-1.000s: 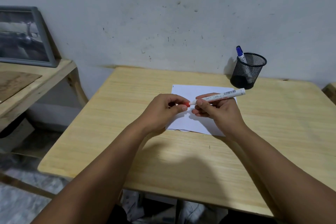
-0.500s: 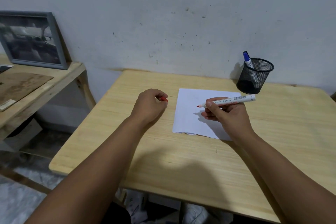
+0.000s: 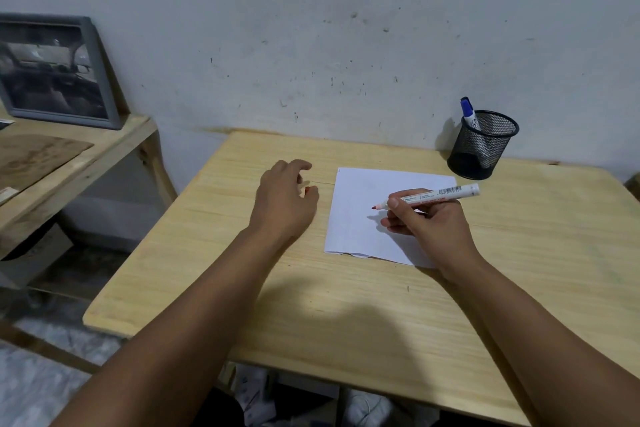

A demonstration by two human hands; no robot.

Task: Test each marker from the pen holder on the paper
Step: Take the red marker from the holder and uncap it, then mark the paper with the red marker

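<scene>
My right hand grips a white marker over the white paper. Its bare red tip points left, just above the sheet. My left hand rests on the table left of the paper. A small red cap shows between its thumb and curled fingers, while the index finger is lifted away. A black mesh pen holder stands at the back right with a blue-capped marker leaning in it.
The light wooden table stands against a grey wall. To the left there is a lower wooden shelf with a framed picture leaning on the wall. A gap lies between shelf and table.
My left hand pulled the red cap off the marker and carried it left off the paper to the table; its fingers are now loosening. The right hand keeps the marker over the sheet.
</scene>
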